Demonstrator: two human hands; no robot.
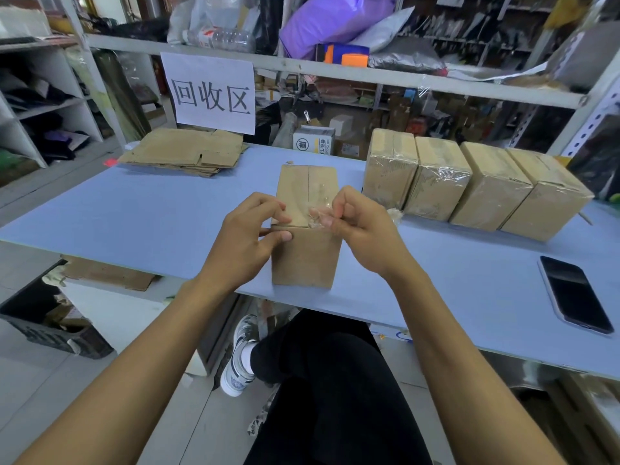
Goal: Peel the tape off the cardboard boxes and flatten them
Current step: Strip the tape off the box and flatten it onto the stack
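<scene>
A cardboard box (307,226) stands upright at the near edge of the blue counter (151,213), between both hands. The left hand (246,236) holds its near top corner, fingers (280,236) curled against the cardboard. The right hand (360,223) pinches a strip of clear tape (318,218) lifted off the box top. A phone (573,293) lies to the right. Farther back, four taped boxes (469,182) sit side by side, touching, and flattened cardboard (188,156) is stacked at the far left.

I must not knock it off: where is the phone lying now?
In the head view, the phone lies face up on the blue table, near its front edge, right of the right hand.
</scene>
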